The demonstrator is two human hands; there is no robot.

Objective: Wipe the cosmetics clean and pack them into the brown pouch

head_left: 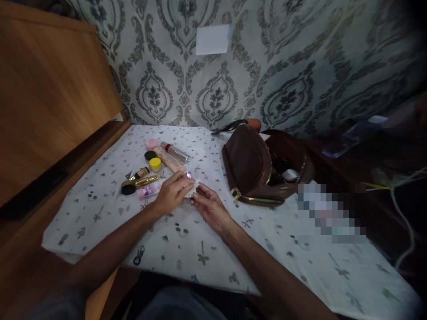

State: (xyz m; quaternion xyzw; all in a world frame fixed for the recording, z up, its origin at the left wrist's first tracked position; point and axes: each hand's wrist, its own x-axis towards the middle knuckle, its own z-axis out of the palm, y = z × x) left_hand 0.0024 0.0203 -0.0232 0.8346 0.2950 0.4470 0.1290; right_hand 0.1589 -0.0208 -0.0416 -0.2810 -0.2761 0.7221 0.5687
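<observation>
My left hand is closed over a small whitish object, with the fingers covering much of it, so its kind cannot be made out. From the other side, the fingertips of my right hand pinch the same object. A shiny purple-pink bit shows just above my left fingers. Close by on the left lie a pink tube with a purple picture, a gold lipstick tube, a peach tube, a yellow-lidded jar and a clear lip gloss tube with a red band.
An unzipped brown bag stands to the right with things inside. Round dark lids and a pink jar lie at the left. A wooden panel borders the patterned tablecloth; a papered wall rises behind.
</observation>
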